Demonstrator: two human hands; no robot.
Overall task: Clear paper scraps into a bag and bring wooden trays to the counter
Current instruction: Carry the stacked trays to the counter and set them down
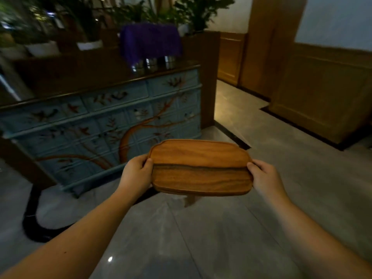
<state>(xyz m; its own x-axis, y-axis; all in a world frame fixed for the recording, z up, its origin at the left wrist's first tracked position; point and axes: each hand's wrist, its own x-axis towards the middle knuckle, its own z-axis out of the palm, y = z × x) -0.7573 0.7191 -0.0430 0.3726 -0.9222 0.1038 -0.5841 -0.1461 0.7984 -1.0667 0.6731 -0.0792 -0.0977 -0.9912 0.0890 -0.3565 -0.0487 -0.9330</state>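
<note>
A stack of wooden trays (200, 168) with rounded corners is held level in front of me, above the grey tiled floor. Two trays show, the upper one set a little further back than the lower. My left hand (136, 174) grips the stack's left end, thumb on top. My right hand (265, 176) grips the right end the same way. No paper scraps or bag are in view.
A blue painted cabinet (104, 121) with bird and branch patterns stands ahead on the left, its dark top (84, 79) bearing a purple cloth (151, 40) over metal containers. Potted plants (90, 43) line the back. A wood-panelled wall (322, 87) runs on the right, with a floor passage (237, 109) between.
</note>
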